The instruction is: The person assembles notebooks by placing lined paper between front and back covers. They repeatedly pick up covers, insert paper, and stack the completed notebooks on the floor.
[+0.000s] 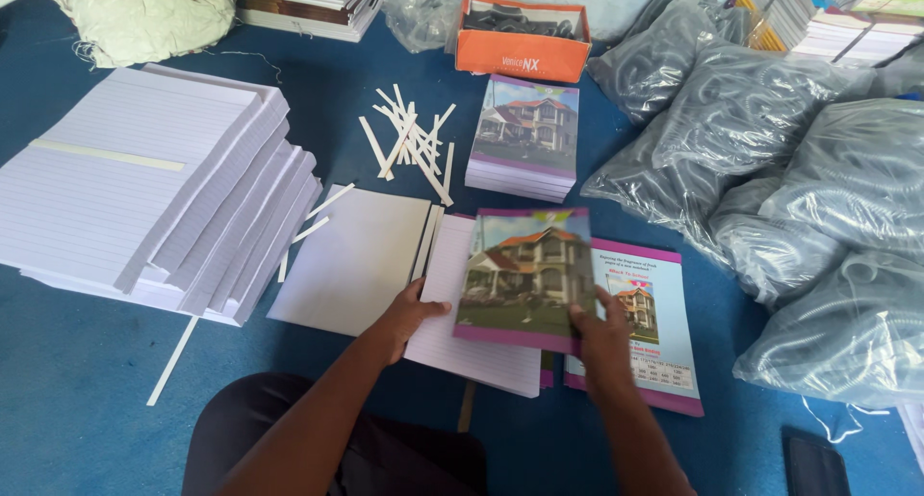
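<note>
— What sits closest to the camera?

— A dark-clothed knee [289, 429] at the bottom edge of the blue floor covering [77, 381], partly cut off, with both forearms reaching out from it. A flat black object [813, 465] in the bottom right corner is cut off too; I cannot tell what it is.

— And the hands?

— The right hand [599, 334] is closed on the lower right corner of a glossy purple-edged cover sheet printed with a house [526, 277], thumb on top; the sheet is blurred and tilted above the work. The left hand [409, 315] lies loosely curled, thumb out, gripping the left edge of a block of white ruled paper [462, 342] under that cover.

— Anything half hidden?

— A pale blue back cover with a purple border [654, 332] shows to the right, partly covered by the lifted sheet. Towards the far edge lie a finished stack of house-cover exercise books [526, 135], scattered white paper strips [409, 140], and an orange cardboard box [523, 39]. Slumped stacks of lined white sheets [144, 188] fill the left side, and crinkled clear plastic bags of grey coils [789, 169] the right.
</note>
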